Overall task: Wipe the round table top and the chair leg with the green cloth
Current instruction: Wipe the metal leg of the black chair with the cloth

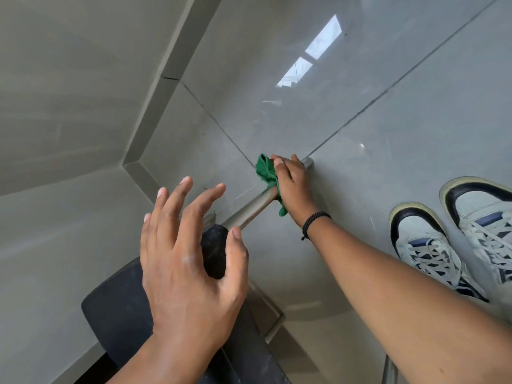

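Glossy grey floor tiles [388,120] fill the head view, meeting a grey wall [55,79] along a darker skirting strip [177,51], with a bright window reflection on the tiles. From the lower middle a metal chair leg [249,209] runs up and right to its foot on the floor, just beside a tile joint. Near that foot the right hand [291,181] is closed round the leg, pressing a bunched green cloth [266,169] against the metal; cloth shows on the hand's left and hangs a little below it. A black cord bracelet [314,221] circles the right wrist. The left hand [191,261] is spread, fingers apart, its palm and thumb set over a black rounded chair part [214,250] at the top of the leg; a broader black chair part [119,314] lies under the left wrist. At right stand two white-and-navy sneakers [432,245] on the floor, well apart from the cloth.
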